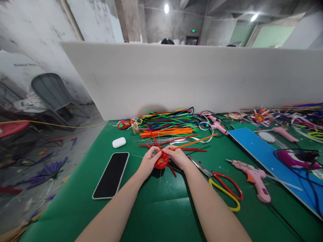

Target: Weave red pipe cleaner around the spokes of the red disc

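Observation:
Between my hands, over the green table, is a small round red and orange woven piece (161,160) with thin wires sticking out around it. My left hand (150,158) pinches its left upper edge between thumb and fingers. At the upper right edge, my right hand (177,156) is closed on an orange pipe cleaner (199,141) that slants up to the right. Red pipe cleaner ends (172,171) stick out below and above the piece. Just where the orange strip meets the piece is hidden by my fingers.
Bundles of pipe cleaners (169,120) lie behind my hands. A phone (111,175) and a white earbud case (119,142) rest at left. Scissors (214,178), a pink glue gun (254,176) and a blue board (264,161) are at right. A pale partition (191,79) stands behind.

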A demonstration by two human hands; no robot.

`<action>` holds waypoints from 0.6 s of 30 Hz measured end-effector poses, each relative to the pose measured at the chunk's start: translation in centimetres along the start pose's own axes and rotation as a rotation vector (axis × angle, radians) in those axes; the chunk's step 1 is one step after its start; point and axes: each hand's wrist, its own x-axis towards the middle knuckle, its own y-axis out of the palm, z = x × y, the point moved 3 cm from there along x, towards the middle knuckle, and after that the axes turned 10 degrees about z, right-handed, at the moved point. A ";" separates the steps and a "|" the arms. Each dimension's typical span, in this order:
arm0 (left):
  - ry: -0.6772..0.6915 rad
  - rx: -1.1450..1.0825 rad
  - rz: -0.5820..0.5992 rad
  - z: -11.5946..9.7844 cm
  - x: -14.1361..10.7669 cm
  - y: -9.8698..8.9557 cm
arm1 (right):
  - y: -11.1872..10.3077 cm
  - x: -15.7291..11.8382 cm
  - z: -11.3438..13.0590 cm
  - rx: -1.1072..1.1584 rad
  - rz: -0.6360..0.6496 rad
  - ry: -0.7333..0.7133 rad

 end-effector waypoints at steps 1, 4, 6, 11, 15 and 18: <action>0.000 -0.001 -0.002 0.0 0.0 0.0 | -0.1 0.0 0.0 0.008 0.008 -0.001; 0.008 -0.010 -0.009 0.1 0.0 -0.1 | -0.3 0.0 0.0 0.039 0.026 -0.013; 0.012 -0.019 -0.015 0.1 0.1 -0.2 | -0.3 0.0 0.0 0.048 0.042 -0.022; 0.024 -0.035 -0.054 0.0 0.3 -0.4 | -0.3 -0.1 -0.1 0.000 0.023 -0.030; 0.036 -0.019 -0.114 -0.2 0.3 -0.6 | -0.5 0.0 -0.3 -0.070 -0.019 -0.052; 0.036 0.009 -0.143 -0.2 0.3 -0.7 | -0.7 0.2 -0.4 -0.103 -0.029 -0.052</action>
